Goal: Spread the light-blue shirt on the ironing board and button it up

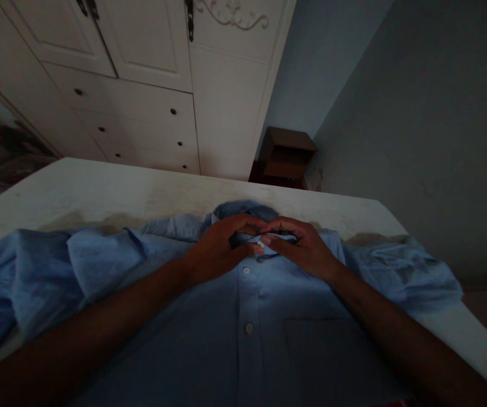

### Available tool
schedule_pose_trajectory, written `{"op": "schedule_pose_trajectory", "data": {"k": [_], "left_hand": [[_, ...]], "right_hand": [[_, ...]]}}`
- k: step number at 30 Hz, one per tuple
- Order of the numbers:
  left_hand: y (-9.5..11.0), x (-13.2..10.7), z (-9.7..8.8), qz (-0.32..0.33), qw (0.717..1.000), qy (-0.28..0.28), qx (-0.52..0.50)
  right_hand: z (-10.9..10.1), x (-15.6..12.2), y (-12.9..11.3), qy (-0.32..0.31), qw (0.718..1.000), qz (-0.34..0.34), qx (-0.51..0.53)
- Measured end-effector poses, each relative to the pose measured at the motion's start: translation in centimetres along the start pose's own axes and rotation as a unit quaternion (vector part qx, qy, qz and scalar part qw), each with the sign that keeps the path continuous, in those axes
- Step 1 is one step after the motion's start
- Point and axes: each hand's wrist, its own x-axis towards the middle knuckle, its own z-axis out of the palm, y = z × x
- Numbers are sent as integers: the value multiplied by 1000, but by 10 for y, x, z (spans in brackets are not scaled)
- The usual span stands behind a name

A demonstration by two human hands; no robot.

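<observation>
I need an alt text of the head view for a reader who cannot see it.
A person's left hand and right hand pinch the front of a blue button-up shirt near its collar. The shirt lies on a white table, sleeves out to both sides, with a white wardrobe beyond.

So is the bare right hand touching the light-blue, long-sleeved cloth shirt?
Touching. The head view shows the right hand with its thumb against the cloth of the shirt, just below the collar.
</observation>
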Motion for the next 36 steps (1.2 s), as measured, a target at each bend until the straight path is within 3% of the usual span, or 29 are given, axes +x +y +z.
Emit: {"op": "schedule_pose_trajectory", "data": {"k": [4,11,14,17,19,23,25,29,33,36], "left_hand": [[-3,0,-2,10,1000,-3,-27],[-9,3,-11,15,999,-45,-1],[-9,4,-21,41,996,-59,59],[-6,5,-34,86,975,-92,183],[-4,6,-43,96,954,-120,258],[-1,8,-58,75,938,-163,297],[0,8,-63,69,938,-169,295],[3,6,-64,74,939,-176,287],[5,6,-58,107,945,-175,256],[3,8,-53,122,950,-132,256]], "right_hand": [[-5,1,-1,-6,999,-23,-38],[-8,0,6,-51,998,23,-21],[-8,-1,8,-13,998,11,-54],[-13,-1,8,12,996,-22,-80],[-21,-1,7,-28,995,-61,-71],[-38,1,2,-189,973,-129,-7],[-42,2,0,-208,970,-129,1],[-41,1,2,-91,983,-130,-90],[-33,0,9,-143,949,-171,-221],[-27,-1,8,-150,933,-184,-272]]}}
